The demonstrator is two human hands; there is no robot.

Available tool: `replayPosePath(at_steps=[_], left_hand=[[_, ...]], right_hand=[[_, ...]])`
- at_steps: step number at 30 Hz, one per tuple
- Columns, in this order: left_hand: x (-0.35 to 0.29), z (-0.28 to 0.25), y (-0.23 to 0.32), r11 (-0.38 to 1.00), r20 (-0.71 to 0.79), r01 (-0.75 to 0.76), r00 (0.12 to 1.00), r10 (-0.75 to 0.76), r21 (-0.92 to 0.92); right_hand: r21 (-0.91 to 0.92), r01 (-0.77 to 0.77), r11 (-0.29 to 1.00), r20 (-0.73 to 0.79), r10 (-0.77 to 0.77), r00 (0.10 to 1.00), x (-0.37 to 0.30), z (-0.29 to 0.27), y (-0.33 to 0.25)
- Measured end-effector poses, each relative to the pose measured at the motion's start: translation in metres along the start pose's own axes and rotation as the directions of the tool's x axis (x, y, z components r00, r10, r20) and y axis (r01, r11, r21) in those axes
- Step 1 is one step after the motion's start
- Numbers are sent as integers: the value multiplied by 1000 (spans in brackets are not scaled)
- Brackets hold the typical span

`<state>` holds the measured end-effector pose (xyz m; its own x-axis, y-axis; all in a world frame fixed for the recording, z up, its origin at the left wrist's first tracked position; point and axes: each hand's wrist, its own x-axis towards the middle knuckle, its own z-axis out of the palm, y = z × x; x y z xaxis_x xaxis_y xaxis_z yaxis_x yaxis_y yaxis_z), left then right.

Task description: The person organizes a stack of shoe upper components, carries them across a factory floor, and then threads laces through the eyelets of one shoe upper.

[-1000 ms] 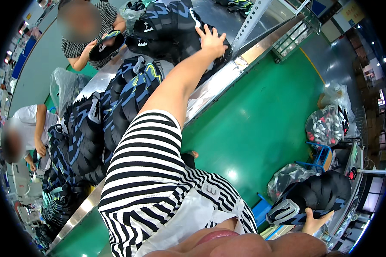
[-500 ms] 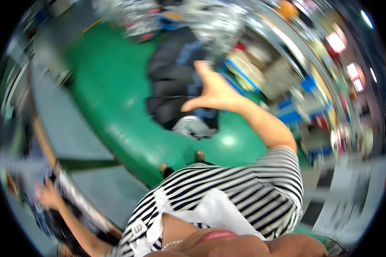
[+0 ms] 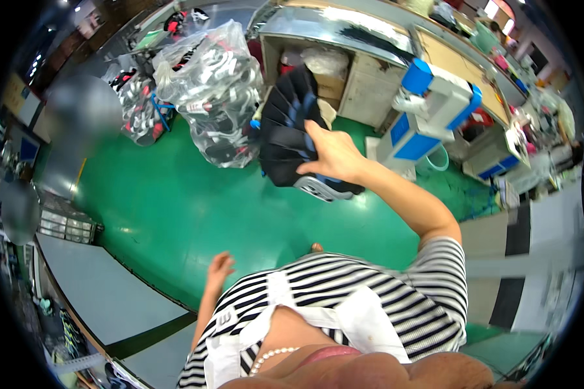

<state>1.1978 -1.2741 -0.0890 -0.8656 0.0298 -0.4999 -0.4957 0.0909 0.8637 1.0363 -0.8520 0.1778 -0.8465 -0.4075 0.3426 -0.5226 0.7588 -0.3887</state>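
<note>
My right hand (image 3: 334, 154) reaches forward with thumb and index finger spread wide across a long stack of black fabric pieces (image 3: 284, 146). The pieces overlap like a fan, show blue patches along the inner side and end in a grey piece with white markings at the near end. This hand is closed round the stack, which hangs above the floor; its other fingers are hidden. My left hand (image 3: 220, 266) hangs low by my left side, fingers loosely bent and apart, with nothing visible in it.
Large clear plastic bags of grey, white and red pieces (image 3: 217, 97) stand ahead on the green floor (image 3: 169, 194). A metal-topped workbench (image 3: 331, 29) is behind. A white and blue machine (image 3: 412, 133) and a light blue bucket (image 3: 437, 159) stand right. A grey table (image 3: 104, 285) lies left.
My view has turned left, bringing the bags and machine into clearer sight. My left hand has come from far out left to near my side. The stack stays in my right hand.
</note>
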Motion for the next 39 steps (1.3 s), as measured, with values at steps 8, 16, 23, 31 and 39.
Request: replayPosePath(at_steps=[8, 16, 23, 31, 39], left_hand=[[192, 240, 123, 998, 73, -56, 996, 57, -18], [435, 422, 254, 936, 324, -349, 891, 318, 40], [534, 614, 498, 703, 710, -709, 519, 476, 47], [657, 685, 599, 817, 496, -556, 671, 551, -154], [862, 674, 787, 841, 261, -259, 871, 416, -476]], right_hand=[[-44, -230, 972, 54, 232, 971, -11, -75, 207], [-308, -471, 827, -446, 312, 839, 39, -249, 398], [-252, -596, 763, -378, 489, 786, 136, -343, 566], [-693, -43, 720, 26, 84, 996, 317, -254, 801], [-743, 358, 566, 152, -378, 913, 515, -126, 959]])
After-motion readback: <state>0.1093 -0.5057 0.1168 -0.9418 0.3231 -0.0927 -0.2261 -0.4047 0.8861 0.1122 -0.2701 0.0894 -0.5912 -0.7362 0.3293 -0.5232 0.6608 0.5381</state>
